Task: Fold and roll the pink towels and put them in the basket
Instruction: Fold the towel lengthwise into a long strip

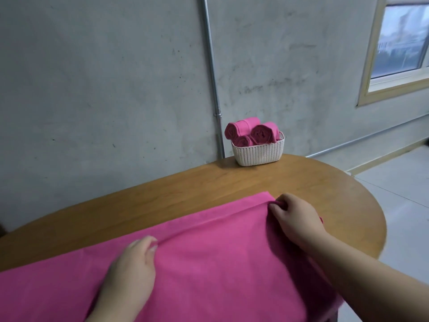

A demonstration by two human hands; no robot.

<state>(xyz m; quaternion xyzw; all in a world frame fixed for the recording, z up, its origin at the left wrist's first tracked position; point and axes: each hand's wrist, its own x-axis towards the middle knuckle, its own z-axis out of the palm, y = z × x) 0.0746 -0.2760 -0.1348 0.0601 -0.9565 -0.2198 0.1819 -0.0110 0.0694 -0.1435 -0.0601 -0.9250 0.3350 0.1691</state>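
Observation:
A large pink towel (pixel 204 256) lies spread across the near part of the wooden table (pixel 209 180), with a folded edge running from lower left to upper right. My left hand (pixel 132 273) grips that folded edge near its middle with curled fingers. My right hand (pixel 294 217) pinches the edge at the towel's far right corner. A white woven basket (pixel 257 154) stands at the far side of the table against the wall. It holds three rolled pink towels (pixel 261 134), their spiral ends facing me.
A grey concrete wall with a vertical metal pipe (pixel 212 77) runs behind the table. The table's rounded end (pixel 371 217) curves off to the right, with light floor (pixel 404 194) beyond. A window (pixel 401 43) is at the upper right.

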